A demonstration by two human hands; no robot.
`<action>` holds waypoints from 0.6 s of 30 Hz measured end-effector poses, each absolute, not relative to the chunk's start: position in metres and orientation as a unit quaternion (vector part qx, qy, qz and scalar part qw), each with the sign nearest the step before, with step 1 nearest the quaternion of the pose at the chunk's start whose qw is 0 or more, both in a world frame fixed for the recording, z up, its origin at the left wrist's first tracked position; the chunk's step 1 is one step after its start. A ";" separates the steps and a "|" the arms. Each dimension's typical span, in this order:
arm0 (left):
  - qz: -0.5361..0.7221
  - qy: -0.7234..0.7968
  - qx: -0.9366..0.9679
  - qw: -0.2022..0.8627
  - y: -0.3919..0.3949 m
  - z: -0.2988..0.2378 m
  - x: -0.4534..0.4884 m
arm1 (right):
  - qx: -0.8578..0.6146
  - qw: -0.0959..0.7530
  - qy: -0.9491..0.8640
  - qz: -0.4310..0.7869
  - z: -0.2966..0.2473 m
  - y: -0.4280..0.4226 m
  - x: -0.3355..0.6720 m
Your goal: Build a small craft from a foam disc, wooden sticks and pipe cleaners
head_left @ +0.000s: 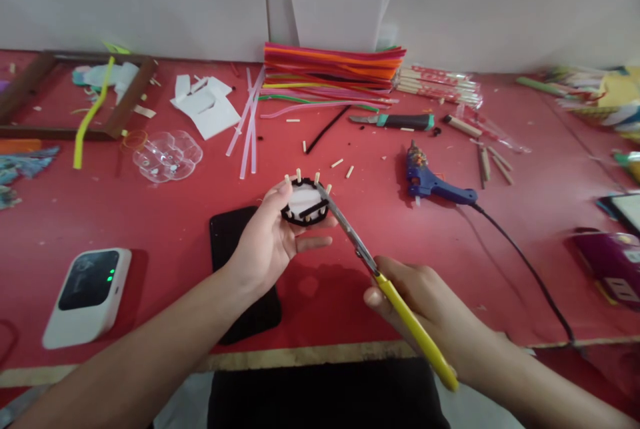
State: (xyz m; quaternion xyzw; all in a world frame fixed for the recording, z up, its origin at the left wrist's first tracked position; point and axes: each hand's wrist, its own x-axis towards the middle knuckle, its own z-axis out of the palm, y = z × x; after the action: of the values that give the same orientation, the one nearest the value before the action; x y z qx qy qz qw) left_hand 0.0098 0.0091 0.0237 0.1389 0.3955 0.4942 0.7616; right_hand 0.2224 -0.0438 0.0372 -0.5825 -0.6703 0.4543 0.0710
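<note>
Between the thumb and fingers of my left hand (270, 239) is a small round craft piece (306, 199), white in the middle with a black fuzzy rim. Short pale wooden pegs stand up around that rim, and a short black strip lies across the white part. My right hand (425, 302) grips scissors (400, 309) with yellow handles. Their metal blades look closed or nearly so, and the tips touch or overlap the piece's right edge. A black phone (235, 235) lies on the red table under my left hand and wrist, partly hidden.
A blue glue gun (435, 182) with a trailing cord rests to the right. Behind are a utility knife (395, 121), bundled pipe cleaners (330, 72) and cut paper (207, 105). A white device (87, 295) and a wooden frame (145, 82) are at left.
</note>
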 end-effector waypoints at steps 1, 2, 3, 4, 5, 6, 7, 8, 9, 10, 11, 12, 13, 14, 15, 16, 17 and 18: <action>0.496 0.395 0.133 0.762 0.009 0.024 0.009 | -0.583 0.080 -0.669 0.454 0.038 -0.045 0.223; 0.497 0.396 0.127 0.762 0.010 0.025 0.009 | -0.584 0.091 -0.667 0.453 0.039 -0.045 0.224; 0.499 0.398 0.121 0.761 0.010 0.025 0.009 | -0.586 0.101 -0.663 0.455 0.039 -0.047 0.225; 0.501 0.399 0.114 0.760 0.010 0.025 0.008 | -0.587 0.110 -0.658 0.458 0.039 -0.048 0.226; 0.503 0.400 0.109 0.758 0.010 0.025 0.008 | -0.589 0.117 -0.652 0.462 0.039 -0.049 0.229; 0.505 0.398 0.105 0.759 0.011 0.025 0.008 | -0.591 0.123 -0.646 0.467 0.038 -0.049 0.231; 0.506 0.394 0.103 0.761 0.011 0.024 0.007 | -0.593 0.126 -0.640 0.471 0.037 -0.050 0.233; 0.505 0.388 0.102 0.764 0.011 0.024 0.007 | -0.595 0.127 -0.637 0.474 0.036 -0.050 0.235; 0.504 0.381 0.103 0.768 0.011 0.023 0.006 | -0.596 0.127 -0.635 0.475 0.035 -0.051 0.237; 0.504 0.375 0.105 0.771 0.011 0.022 0.006 | -0.598 0.126 -0.633 0.475 0.034 -0.051 0.238; 0.503 0.370 0.108 0.774 0.011 0.022 0.006 | -0.600 0.124 -0.632 0.475 0.034 -0.051 0.239; 0.501 0.368 0.111 0.776 0.011 0.021 0.006 | -0.602 0.123 -0.630 0.475 0.034 -0.051 0.239; 0.498 0.369 0.111 0.777 0.012 0.021 0.005 | -0.605 0.122 -0.628 0.475 0.033 -0.052 0.239; 0.495 0.373 0.108 0.777 0.012 0.021 0.005 | -0.607 0.121 -0.626 0.475 0.033 -0.053 0.239; 0.492 0.377 0.103 0.778 0.012 0.021 0.005 | -0.607 0.120 -0.625 0.476 0.033 -0.053 0.239; 0.488 0.381 0.097 0.779 0.012 0.021 0.005 | -0.607 0.120 -0.623 0.478 0.033 -0.054 0.239; 0.486 0.383 0.090 0.780 0.012 0.021 0.005 | -0.605 0.120 -0.621 0.483 0.032 -0.055 0.239; 0.485 0.384 0.083 0.781 0.013 0.022 0.005 | -0.601 0.122 -0.619 0.491 0.031 -0.056 0.239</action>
State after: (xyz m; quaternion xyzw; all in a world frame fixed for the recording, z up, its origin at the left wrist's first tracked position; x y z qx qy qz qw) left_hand 0.0054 0.0127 0.0218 0.0832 0.3835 0.4854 0.7813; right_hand 0.2393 -0.0556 0.0313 -0.6013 -0.6187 0.4906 0.1221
